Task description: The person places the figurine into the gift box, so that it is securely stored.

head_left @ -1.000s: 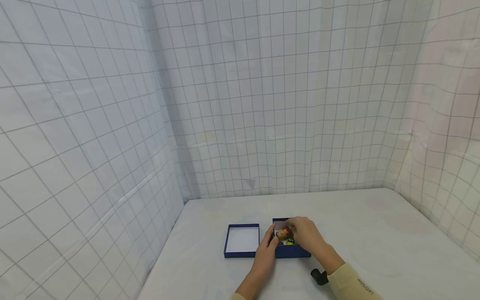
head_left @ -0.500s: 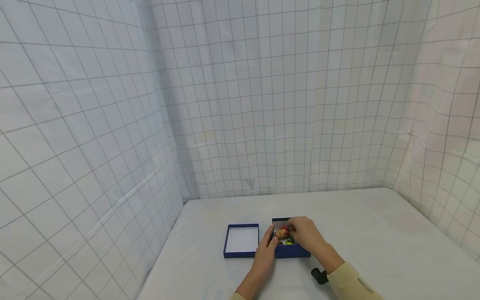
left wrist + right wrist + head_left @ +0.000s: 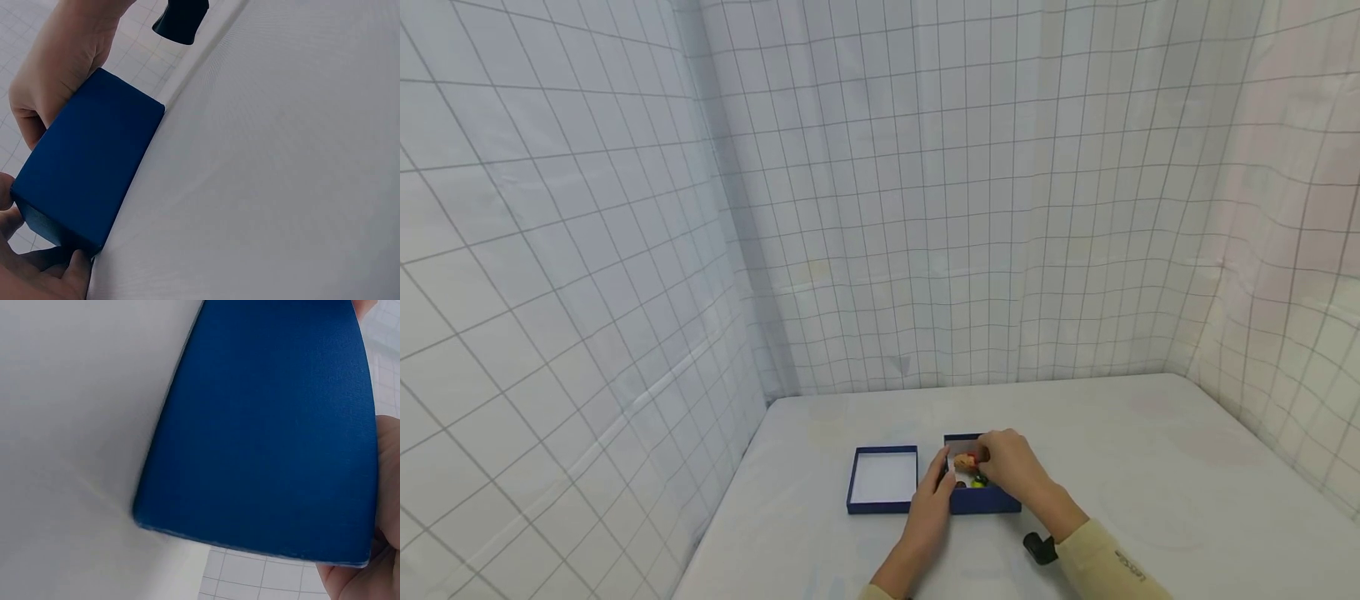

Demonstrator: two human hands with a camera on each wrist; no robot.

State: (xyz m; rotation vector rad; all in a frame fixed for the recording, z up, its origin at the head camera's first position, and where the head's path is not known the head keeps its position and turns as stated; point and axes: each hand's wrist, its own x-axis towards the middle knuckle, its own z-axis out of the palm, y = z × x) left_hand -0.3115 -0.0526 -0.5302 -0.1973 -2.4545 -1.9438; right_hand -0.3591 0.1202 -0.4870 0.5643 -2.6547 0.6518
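Observation:
A deep blue box [image 3: 985,501] with a pale inside stands on the white table in the head view. My left hand [image 3: 928,512] holds its left side, fingers along the wall; the left wrist view shows those fingertips [image 3: 78,269] at a lower corner. Reaching in from the right, my right hand [image 3: 1015,462] pinches a small tan-and-red figure [image 3: 964,462] inside, its fingertips partly hidden. Below that figure lie a yellow-green piece [image 3: 978,482] and a small brown piece [image 3: 960,484]. The box's blue outer wall [image 3: 262,437] fills much of the right wrist view.
A shallow blue-rimmed tray or lid [image 3: 883,507] with a white inside lies just left of the box. A black wrist-worn device [image 3: 1040,548] sits under the right forearm. Grid-patterned white curtains [image 3: 880,208] stand behind and at both sides of the table [image 3: 1112,442].
Inside the box, the tan-and-red figure has turned and shifted slightly toward the back with my right fingers on it. My left hand keeps its place on the box.

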